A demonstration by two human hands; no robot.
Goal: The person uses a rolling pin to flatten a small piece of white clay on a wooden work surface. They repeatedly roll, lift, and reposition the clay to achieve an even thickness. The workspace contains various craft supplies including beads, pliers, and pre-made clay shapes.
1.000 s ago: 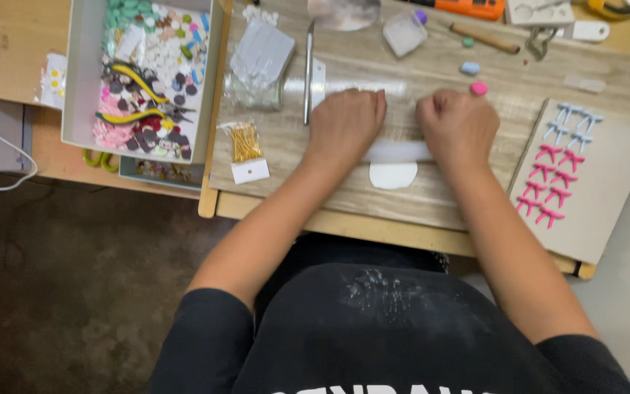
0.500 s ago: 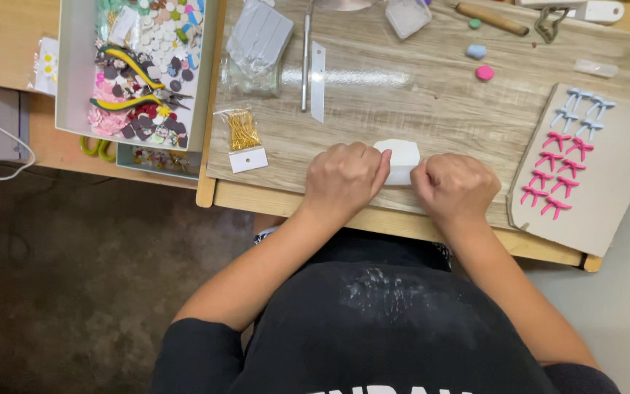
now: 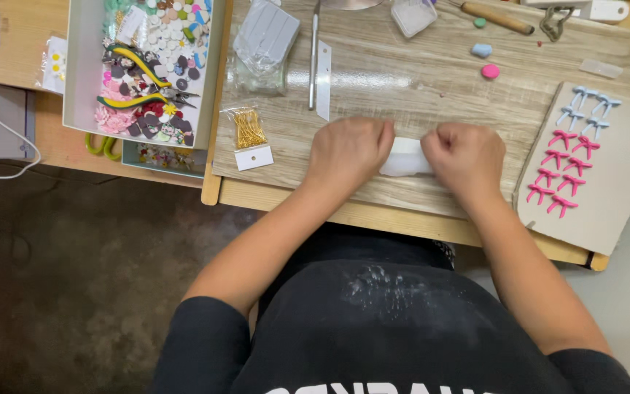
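Observation:
A white slab of clay (image 3: 405,157) lies on the wooden work board (image 3: 373,87), near its front edge. My left hand (image 3: 348,152) and my right hand (image 3: 468,157) are curled into fists on either side of the slab. Each hand closes over one end of a pale roller that lies across the clay. The hands hide most of the roller, and only a short white stretch shows between them. Both forearms reach in from the bottom of the view.
At the back left, an open box (image 3: 74,73) holds several coloured clay pieces and yellow-handled pliers (image 3: 136,98). A packet of gold pins (image 3: 248,130) and a steel blade (image 3: 323,69) lie to the left. A beige card (image 3: 621,197) with pink and blue bows is on the right. Small clay lumps (image 3: 490,71) sit behind.
My hands drew the roller back over the clay toward the board's front edge. They then moved slightly away from the edge again. My fingers went from flat palms to curled fists.

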